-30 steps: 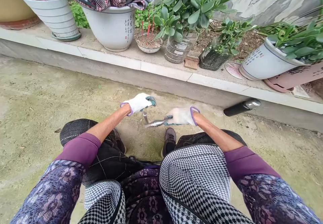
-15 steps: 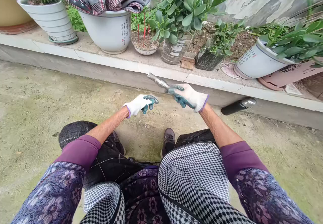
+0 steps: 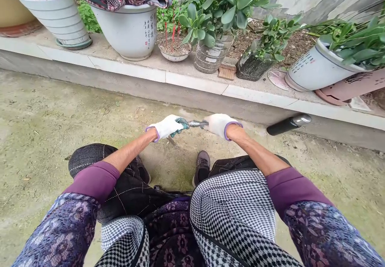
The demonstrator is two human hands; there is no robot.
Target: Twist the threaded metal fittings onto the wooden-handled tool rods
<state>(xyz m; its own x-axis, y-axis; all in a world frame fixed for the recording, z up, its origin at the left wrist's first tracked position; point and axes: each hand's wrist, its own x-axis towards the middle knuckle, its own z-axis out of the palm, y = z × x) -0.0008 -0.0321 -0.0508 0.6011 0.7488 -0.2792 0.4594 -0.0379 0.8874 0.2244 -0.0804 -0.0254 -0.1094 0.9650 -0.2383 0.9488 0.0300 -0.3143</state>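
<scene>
Between my gloved hands a metal tube [image 3: 195, 124], wound with shiny wire around its middle, lies nearly level above the ground. My left hand [image 3: 173, 126], in a white glove with a green-blue palm, is closed around the tube's left end. A short greyish tip [image 3: 171, 140] shows just under that hand; whether it belongs to the tube I cannot tell. My right hand [image 3: 219, 125], in a matching glove, is closed on the tube's right end, its fingers mostly hidden and slightly blurred.
A black bottle with a silver cap [image 3: 288, 124] leans near the low ledge [image 3: 192, 83]. Along the ledge stand a ribbed white pot [image 3: 54, 18], a large white pot with cloth on top [image 3: 126, 32], a bowl with red sticks [image 3: 174, 55], several plants and a small brush [image 3: 227, 71].
My right hand has lowered the tube and turned it nearly level. My left hand, free and with loosely curled fingers before, has taken hold of its left end.
</scene>
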